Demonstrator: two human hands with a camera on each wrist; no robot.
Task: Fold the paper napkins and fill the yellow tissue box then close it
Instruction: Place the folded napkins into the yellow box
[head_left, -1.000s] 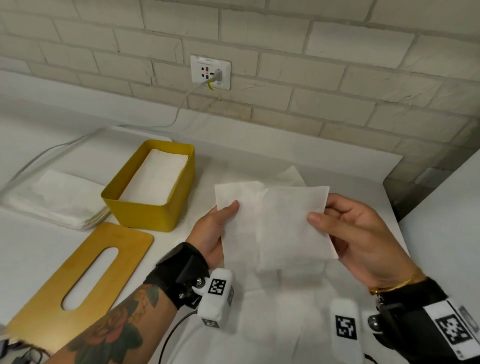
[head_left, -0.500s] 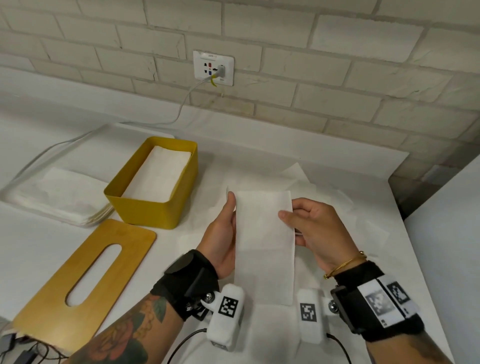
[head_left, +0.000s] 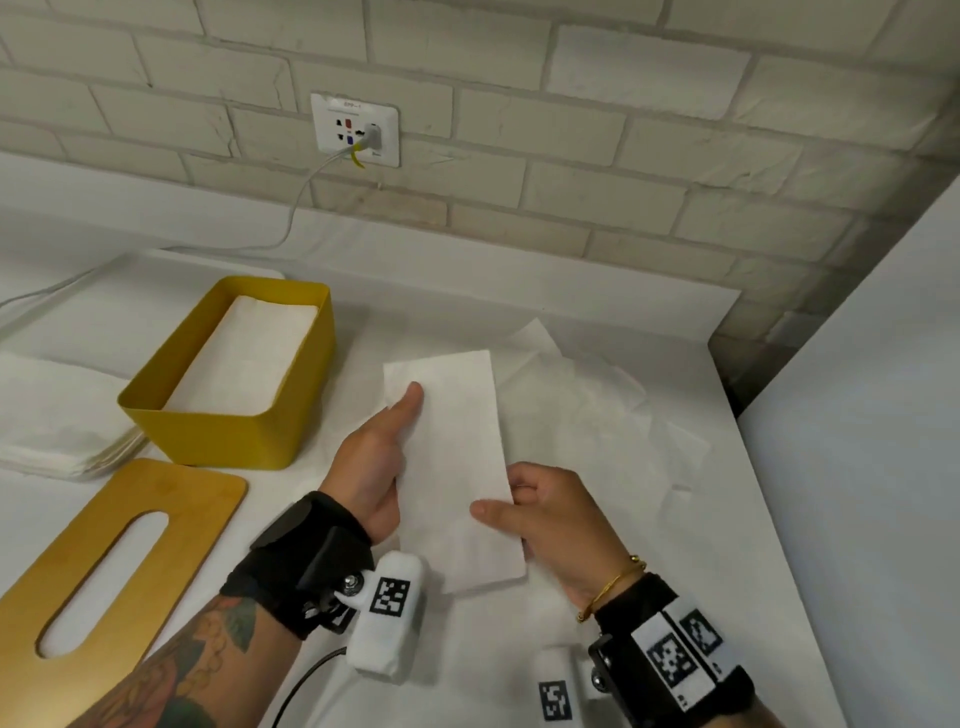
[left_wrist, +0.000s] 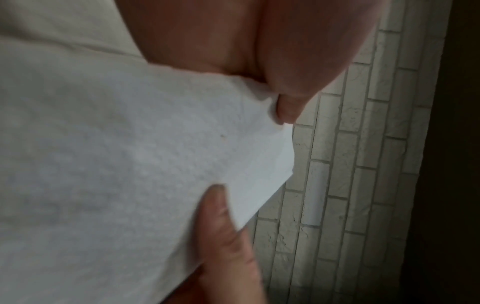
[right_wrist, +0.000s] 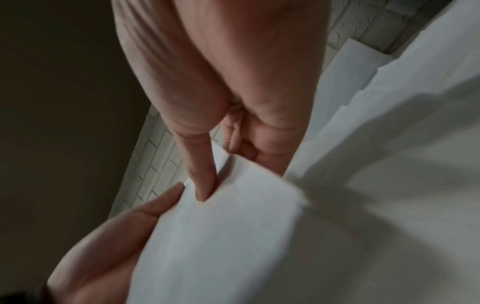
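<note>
Hands, left (head_left: 371, 467) and right (head_left: 545, 514), pinching folded napkin (head_left: 457, 467) edges, seemingly above table (head_left: 727, 545), beside yellow box (head_left: 228, 441).

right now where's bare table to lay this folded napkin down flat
Bare strip: between the yellow box and the folded napkin, and behind the box toward the wall. Crowded: loose napkins right of the hands, the napkin stack left of the box, the wooden lid in front of it.

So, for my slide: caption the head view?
Both hands hold a folded napkin beside the open yellow tissue box.
</note>
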